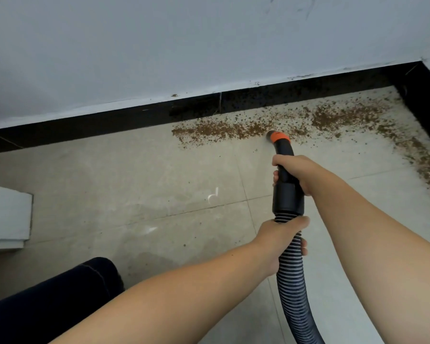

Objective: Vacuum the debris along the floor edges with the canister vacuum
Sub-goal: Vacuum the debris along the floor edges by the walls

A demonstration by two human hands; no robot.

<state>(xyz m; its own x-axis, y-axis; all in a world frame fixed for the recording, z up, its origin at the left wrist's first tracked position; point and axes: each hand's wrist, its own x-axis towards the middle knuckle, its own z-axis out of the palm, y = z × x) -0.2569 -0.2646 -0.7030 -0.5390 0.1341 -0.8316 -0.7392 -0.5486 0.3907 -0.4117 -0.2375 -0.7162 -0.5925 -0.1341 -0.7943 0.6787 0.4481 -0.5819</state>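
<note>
A band of brown crumbly debris (233, 129) lies on the grey tiled floor along the black baseboard (109, 125) and runs right into the corner, then down the right wall. The black vacuum nozzle with an orange tip (279, 137) touches the floor in the middle of that band. My right hand (298, 173) grips the black handle tube just behind the tip. My left hand (281, 238) holds the ribbed hose (293, 289) right below the black cuff. The canister itself is out of view.
A white wall (209, 45) rises above the baseboard. A white block or step (6, 217) stands at the left edge. My dark-trousered knee (60, 294) sits at the lower left. More debris (422, 162) lines the right baseboard.
</note>
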